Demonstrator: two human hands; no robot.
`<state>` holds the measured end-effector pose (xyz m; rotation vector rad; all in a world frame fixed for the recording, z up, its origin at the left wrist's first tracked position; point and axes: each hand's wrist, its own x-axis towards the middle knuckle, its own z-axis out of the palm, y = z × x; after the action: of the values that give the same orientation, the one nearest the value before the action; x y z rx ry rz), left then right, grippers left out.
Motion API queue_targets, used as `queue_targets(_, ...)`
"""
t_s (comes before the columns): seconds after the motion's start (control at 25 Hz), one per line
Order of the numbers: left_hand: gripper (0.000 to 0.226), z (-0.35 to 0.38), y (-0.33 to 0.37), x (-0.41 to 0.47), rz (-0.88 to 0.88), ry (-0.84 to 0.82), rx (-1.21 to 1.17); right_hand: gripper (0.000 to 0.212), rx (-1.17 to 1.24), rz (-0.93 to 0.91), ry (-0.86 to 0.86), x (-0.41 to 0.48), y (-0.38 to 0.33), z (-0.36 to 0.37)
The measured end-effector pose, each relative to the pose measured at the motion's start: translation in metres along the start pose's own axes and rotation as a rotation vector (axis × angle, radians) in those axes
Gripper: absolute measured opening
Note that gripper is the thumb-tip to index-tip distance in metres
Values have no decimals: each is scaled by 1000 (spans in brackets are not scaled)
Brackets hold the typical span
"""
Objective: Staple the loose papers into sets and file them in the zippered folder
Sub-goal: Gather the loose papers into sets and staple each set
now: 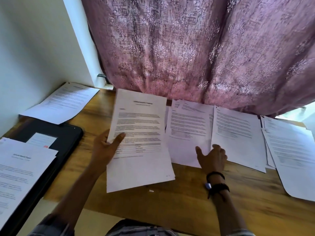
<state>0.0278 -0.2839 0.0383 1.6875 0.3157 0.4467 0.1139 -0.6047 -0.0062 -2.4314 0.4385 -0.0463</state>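
My left hand (109, 147) pinches the left edge of a printed paper set (139, 142), thumb on top, holding it tilted above the wooden table (187, 198). My right hand (212, 159) rests with spread fingers on the lower edge of loose white pages (189, 132) lying in a row along the back of the table. More loose sheets (238, 133) and a stack (293, 155) lie further right. The black zippered folder (68, 133) lies at the left with printed papers (20, 172) on it. No stapler is visible.
A pink patterned curtain (204, 48) hangs over the table's back edge. A further printed sheet (64, 103) lies at the far left corner by the white wall (34, 48). A small white scrap (151, 190) lies on the wood near the front.
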Motion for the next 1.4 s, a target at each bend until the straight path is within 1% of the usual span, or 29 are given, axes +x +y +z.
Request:
queue_targets(0.08,15,-5,-4,-2,-20,40,1,83,-195,93,-71,10,6,-5)
queue_targets(0.16,12,-9,-6,-5,-52,67,0,90,-332,97,-109,13,8,-4)
queue_targets(0.24,16,-12,-8,-6,-91,92,-26,93,-318,107,-114,14,7,-2)
queue_targets(0.32,17,-14,-9,-7,-118,108,-44,93,-212,149,-146,17,6,-1)
queue_targets(0.4,15,-14,-9,-7,-122,109,-48,89,-157,167,-184,22,6,-2)
queue_targets(0.48,13,-14,-8,-8,-136,115,-50,82,-167,151,-202,29,8,-3)
queue_targets(0.56,12,-14,-8,-8,-143,125,-56,68,-156,145,-201,32,10,-4)
queue_targets(0.6,12,-14,-9,-8,-143,128,-60,63,-166,147,-193,30,10,-4)
queue_targets(0.64,13,-15,-10,-9,-148,132,-63,63,-215,133,-175,28,11,-2)
queue_targets(0.72,14,-15,-11,-10,-165,140,-62,72,-345,93,-115,22,14,3)
queue_targets(0.76,13,-16,-11,-11,-168,140,-59,74,-365,91,-89,18,13,5)
queue_targets(0.88,12,-16,-10,-14,-164,129,-57,70,-375,116,-87,12,4,7)
queue_targets(1.12,12,-11,-6,-21,-138,118,-89,68,-85,225,-145,7,-8,-4)
queue_targets(1.2,10,-13,-4,-20,-144,123,-106,67,49,266,-159,5,-7,-10)
queue_targets(1.24,9,-15,-4,-20,-150,126,-116,63,129,261,-189,4,-8,-14)
queue_targets(1.36,9,-19,-2,-18,-185,144,-157,19,418,250,-356,3,-16,-29)
queue_targets(1.4,8,-20,-1,-18,-201,150,-162,15,463,256,-391,3,-18,-32)
